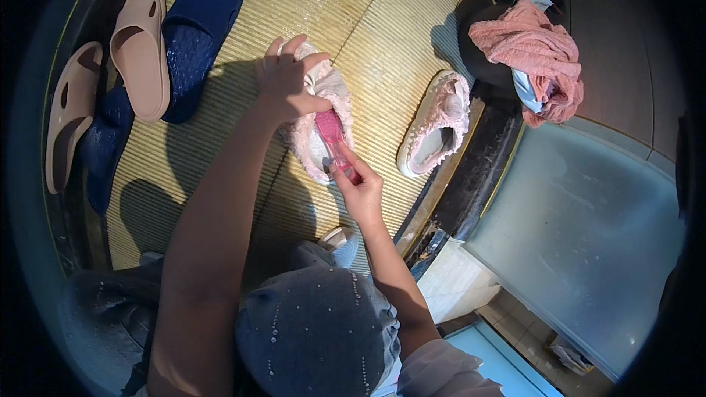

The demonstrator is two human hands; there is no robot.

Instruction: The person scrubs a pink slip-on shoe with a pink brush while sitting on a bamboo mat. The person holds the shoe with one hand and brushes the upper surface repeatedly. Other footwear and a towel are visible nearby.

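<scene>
A pale pink fluffy slipper with a satin bow lies on the ribbed yellowish floor in front of me. My left hand grips its toe end, fingers spread over the upper and thumb at the opening's edge. In my right hand is the handle of a pink plastic scrub brush. The brush's head reaches into the slipper's opening, against the light insole. Its bristles are hidden underneath. To the right, the matching fluffy slipper rests apart from both hands, beside the dark sill.
Beige slides and navy slides stand along the left edge. A coral cloth is heaped over a dark object at upper right. The dark stone sill borders a frosted glass panel. My denim-covered knee is close below.
</scene>
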